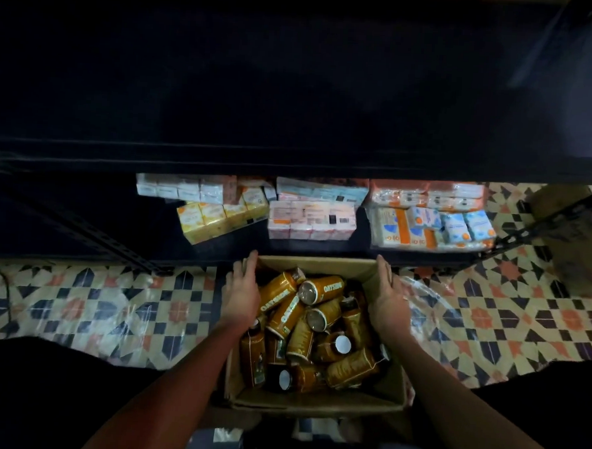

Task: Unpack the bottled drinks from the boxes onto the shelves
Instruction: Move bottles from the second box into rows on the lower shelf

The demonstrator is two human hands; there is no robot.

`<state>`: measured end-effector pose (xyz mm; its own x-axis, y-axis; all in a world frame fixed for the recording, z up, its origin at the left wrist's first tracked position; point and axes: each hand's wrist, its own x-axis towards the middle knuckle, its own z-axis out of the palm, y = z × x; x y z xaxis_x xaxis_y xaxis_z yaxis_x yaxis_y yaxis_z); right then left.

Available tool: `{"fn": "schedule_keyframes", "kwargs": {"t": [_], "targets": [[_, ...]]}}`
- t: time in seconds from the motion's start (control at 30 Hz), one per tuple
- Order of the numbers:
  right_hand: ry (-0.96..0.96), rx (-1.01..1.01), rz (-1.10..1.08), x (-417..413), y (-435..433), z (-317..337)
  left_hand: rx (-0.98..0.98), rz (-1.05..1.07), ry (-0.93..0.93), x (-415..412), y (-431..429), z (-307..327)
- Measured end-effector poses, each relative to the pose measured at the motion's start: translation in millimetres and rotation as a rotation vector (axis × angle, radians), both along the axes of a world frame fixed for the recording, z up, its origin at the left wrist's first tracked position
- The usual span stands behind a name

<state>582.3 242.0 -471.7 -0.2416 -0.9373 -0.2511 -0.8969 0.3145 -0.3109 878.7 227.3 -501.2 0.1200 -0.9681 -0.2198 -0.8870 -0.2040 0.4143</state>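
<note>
Head view: Oatside bottles [283, 313] lie jumbled in the cardboard box [312, 402], and apparently none are unpacked yet (the box looks full). The left hand [241, 292] and right hand [388, 303] rest with straight fingers on the box's side walls. Beyond the box, the shelf [320, 249] carries tissue packs [312, 221].

The box [312, 402] stands open-topped, with bottles [283, 313] heaped loose inside. Packets [312, 221] crowd the lower shelf's [217, 251] middle and right; its left stretch lies free.

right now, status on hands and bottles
Left hand and right hand flat on cardboard box sides, holding no bottle. Oatside bottles jumbled inside. Wrapped packs on low shelf ahead.
</note>
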Motion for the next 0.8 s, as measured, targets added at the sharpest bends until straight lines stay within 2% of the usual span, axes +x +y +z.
{"fn": "schedule_keyframes", "kwargs": {"t": [0.17,0.23,0.33,0.43,0.47,0.53,0.6,0.67,0.73,0.8], "targets": [[0.019,0.009,-0.014,2,-1,-1,-0.01,0.004,0.013,-3,-2,0],[-0.054,0.006,-0.057,3,1,1,-0.104,-0.039,0.005,-3,1,2],[-0.161,-0.082,-0.191,17,5,6,-0.315,-0.187,0.024,-1,9,7],[-0.152,-0.237,-0.252,44,9,6,-0.392,-0.398,0.054,-6,12,8],[-0.155,-0.265,-0.246,52,10,4,-0.363,-0.451,0.071,-8,10,9],[-0.212,-0.291,-0.218,63,10,9,-0.185,-0.472,0.099,-15,0,14],[-0.367,-0.227,-0.163,67,8,14,0.043,-0.361,0.151,-22,-13,17],[-0.439,-0.097,-0.169,70,0,9,0.282,-0.222,0.197,-28,-26,14],[-0.539,0.047,-0.33,74,-11,1,0.436,-0.159,0.232,-31,-34,8],[-0.638,0.188,-0.489,79,-23,-2,0.495,-0.124,0.253,-32,-34,2]]}}
